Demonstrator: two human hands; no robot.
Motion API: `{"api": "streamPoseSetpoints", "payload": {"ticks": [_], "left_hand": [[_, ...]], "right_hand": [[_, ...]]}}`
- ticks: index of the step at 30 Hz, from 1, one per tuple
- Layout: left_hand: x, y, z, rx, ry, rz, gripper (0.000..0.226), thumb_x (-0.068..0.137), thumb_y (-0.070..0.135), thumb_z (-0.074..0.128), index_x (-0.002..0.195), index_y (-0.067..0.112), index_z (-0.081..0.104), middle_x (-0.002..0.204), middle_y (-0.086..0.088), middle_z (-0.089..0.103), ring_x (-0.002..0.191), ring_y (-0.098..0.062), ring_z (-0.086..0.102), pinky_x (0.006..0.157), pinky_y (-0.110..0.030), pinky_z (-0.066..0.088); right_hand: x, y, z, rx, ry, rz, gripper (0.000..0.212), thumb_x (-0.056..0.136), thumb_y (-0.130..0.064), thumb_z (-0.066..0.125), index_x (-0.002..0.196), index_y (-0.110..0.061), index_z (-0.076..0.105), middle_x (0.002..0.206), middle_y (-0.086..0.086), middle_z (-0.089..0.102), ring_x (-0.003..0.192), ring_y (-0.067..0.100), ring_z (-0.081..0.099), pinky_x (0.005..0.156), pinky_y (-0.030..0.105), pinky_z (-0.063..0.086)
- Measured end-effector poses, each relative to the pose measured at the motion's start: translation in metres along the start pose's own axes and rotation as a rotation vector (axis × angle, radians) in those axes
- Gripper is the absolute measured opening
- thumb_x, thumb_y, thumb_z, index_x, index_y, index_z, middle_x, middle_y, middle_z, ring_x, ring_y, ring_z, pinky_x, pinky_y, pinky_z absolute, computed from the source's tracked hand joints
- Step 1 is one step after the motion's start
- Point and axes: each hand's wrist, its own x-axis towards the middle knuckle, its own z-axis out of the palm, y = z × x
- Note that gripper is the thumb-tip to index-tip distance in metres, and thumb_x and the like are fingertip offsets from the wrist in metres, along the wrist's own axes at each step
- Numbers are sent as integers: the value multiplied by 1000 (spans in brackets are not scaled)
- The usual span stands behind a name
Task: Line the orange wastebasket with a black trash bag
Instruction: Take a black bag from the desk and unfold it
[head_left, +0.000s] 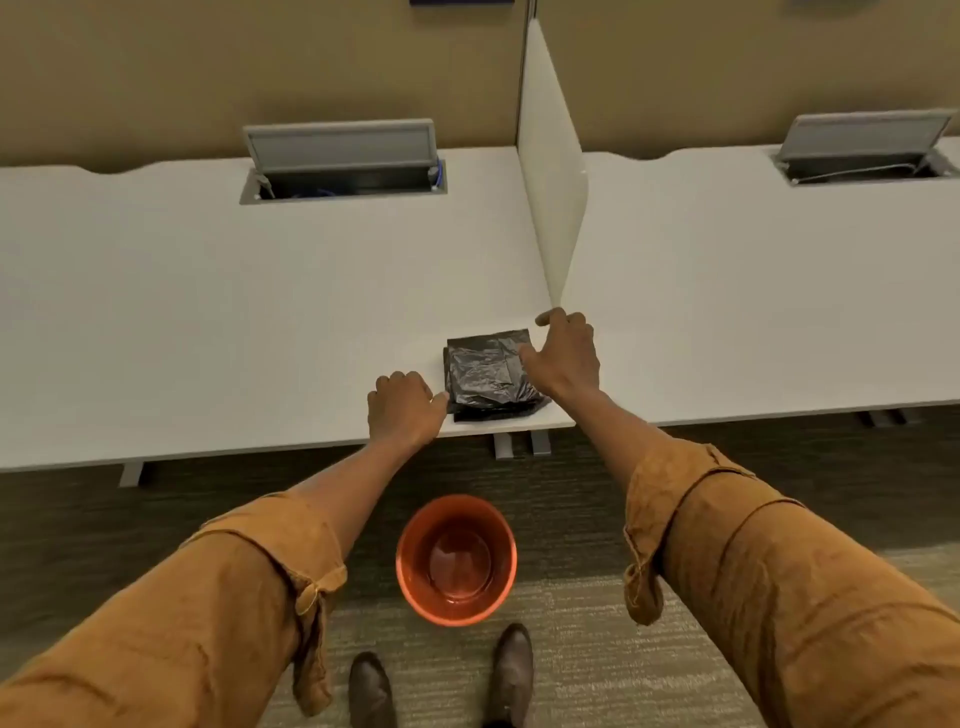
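A stack of folded black trash bags (485, 376) lies on the white desk (260, 312) near its front right corner. My left hand (402, 410) rests on the desk at the stack's left edge, fingers curled, thumb touching the plastic. My right hand (563, 353) hovers over the stack's right side with fingers spread, thumb on the top bag. Neither hand grips a bag. The orange wastebasket (456, 558) stands upright and unlined on the carpet below, between my arms, just ahead of my shoes.
A white divider panel (550, 171) rises between this desk and a second white desk (753, 291) on the right. Each desk has an open cable hatch (343, 161) at the back. Desk legs (519, 444) stand behind the wastebasket. Carpet covers the floor.
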Motion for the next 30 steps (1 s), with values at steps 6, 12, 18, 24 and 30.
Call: {"api": "streamPoseSetpoints", "payload": {"ticks": [6,12,18,24,30], "left_hand": [[18,4,29,-438,-28,-248,44,92,61,74,79,21,64,83,4,71,84,-19,68,79,-39,56],[34,15,48,-570,-67,-310,32,89,39,85,93,10,73,94,-2,75,96,-23,72,91,-45,61],[31,19,52,-673,-62,-367,24,86,27,90,82,7,78,83,-2,76,85,-21,72,82,-39,60],[5,14,42,-938,-163,-434,26,87,20,85,97,-3,79,98,-13,82,85,-21,75,64,-30,60],[-44,12,28,-1396,-227,-563,25,84,19,88,100,1,81,93,-15,84,74,-21,81,61,-32,64]], "right_hand": [[22,39,27,77,-73,193,61,92,-44,79,143,-17,59,141,9,67,129,31,65,104,46,54],[41,59,55,106,-85,283,55,86,-48,85,131,-20,70,132,8,75,119,31,71,93,41,55],[37,66,69,296,-55,310,17,84,-36,86,82,-24,74,87,-3,79,89,22,76,73,33,54],[5,52,50,620,-34,276,13,76,-24,82,68,-18,74,73,5,78,74,23,73,75,47,61],[-46,46,34,868,-189,235,45,82,1,79,49,-25,62,63,-4,66,71,16,64,71,35,55]]}}
